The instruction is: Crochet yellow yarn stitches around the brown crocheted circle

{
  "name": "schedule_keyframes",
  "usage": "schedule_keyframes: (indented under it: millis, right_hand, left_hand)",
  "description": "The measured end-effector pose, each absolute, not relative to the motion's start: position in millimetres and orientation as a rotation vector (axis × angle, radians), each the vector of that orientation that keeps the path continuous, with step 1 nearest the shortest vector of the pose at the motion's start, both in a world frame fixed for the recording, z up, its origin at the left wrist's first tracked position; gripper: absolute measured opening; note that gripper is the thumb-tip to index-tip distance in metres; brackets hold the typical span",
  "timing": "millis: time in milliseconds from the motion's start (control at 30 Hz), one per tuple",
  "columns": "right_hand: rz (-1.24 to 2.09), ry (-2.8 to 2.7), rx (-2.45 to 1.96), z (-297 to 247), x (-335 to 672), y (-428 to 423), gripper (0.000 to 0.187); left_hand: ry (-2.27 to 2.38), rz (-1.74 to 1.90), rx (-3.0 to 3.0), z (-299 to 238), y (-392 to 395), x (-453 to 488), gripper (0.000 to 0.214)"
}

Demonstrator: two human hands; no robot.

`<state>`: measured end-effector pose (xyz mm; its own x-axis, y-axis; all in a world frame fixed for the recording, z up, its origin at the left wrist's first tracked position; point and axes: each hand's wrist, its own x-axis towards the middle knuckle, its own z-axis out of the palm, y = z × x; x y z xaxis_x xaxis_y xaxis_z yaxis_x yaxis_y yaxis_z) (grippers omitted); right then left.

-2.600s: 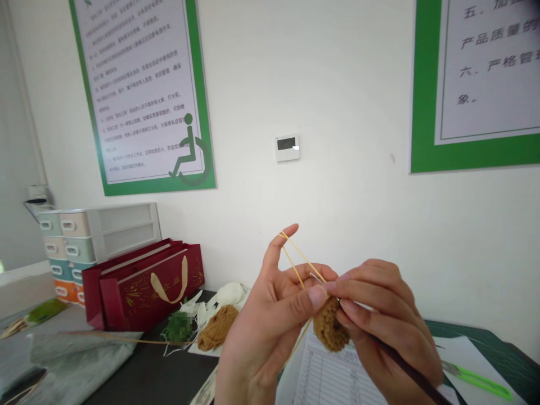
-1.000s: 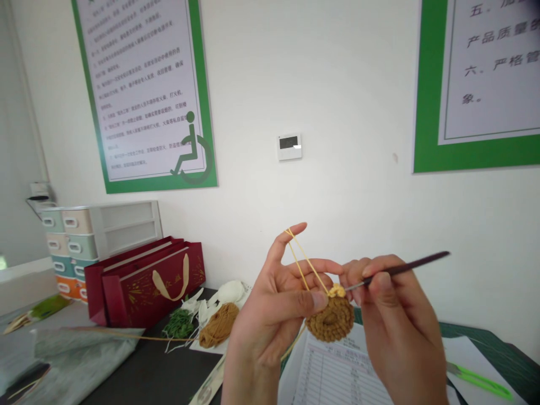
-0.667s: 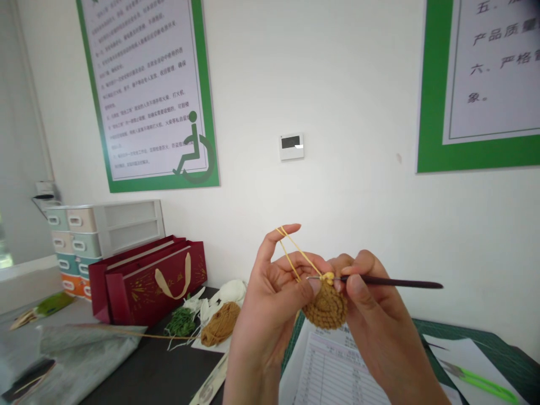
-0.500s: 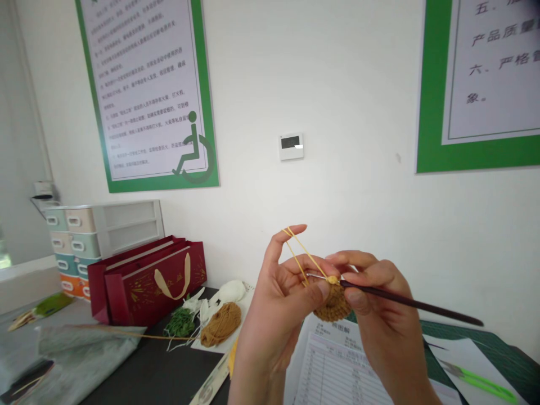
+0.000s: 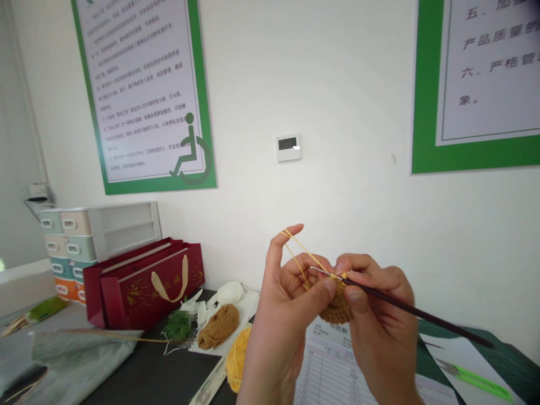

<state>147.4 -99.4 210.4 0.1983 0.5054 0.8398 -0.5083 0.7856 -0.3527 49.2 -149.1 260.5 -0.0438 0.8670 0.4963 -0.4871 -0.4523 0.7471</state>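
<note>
A round brown crochet piece (image 5: 337, 306) with yellow stitches at its top edge is pinched between the thumb and fingers of my left hand (image 5: 287, 298). Yellow yarn (image 5: 304, 247) runs taut from the raised left index finger down to the piece. My right hand (image 5: 382, 315) grips a crochet hook (image 5: 413, 306) with a dark handle. Its thin metal tip points left, at the top edge of the piece, below the yarn. Behind my left wrist lies a ball of yellow yarn (image 5: 237, 360), partly hidden.
Brown yarn (image 5: 219, 326), green yarn (image 5: 179, 325) and white pieces lie left of my hands. Red gift bags (image 5: 147, 287) stand before a drawer unit (image 5: 76, 247). Under my hands is a printed sheet (image 5: 329, 365); green-handled snips (image 5: 476, 379) lie right on white paper.
The hook's handle has shifted right and down, with the tip now slightly higher. My hands have moved a little in view, and more of the yellow yarn ball shows.
</note>
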Motion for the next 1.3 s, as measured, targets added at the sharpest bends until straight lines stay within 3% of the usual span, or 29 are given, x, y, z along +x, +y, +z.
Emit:
schedule_keyframes:
  millis: [400,567,967,1300]
  right_hand:
    - [0.679,-1.118,-0.003,212.0,143.2,-100.8,0.011]
    - [0.865,-1.067,0.026,215.1,140.3,-104.9,0.004]
    - [1.306,-0.974,0.109,218.4,139.9,-110.8,0.012]
    - [1.325,-1.011,0.101,223.9,150.3,-109.7,0.02]
  left_hand:
    - [0.468,1.711,1.208,263.9,-151.9,57.7,0.089]
    - [0.447,1.684,1.245,264.9,-152.8,54.6,0.098]
    - [0.376,1.556,1.336,264.5,-153.7,36.2,0.11]
    - [0.291,1.417,1.363,260.5,-148.4,30.5,0.114]
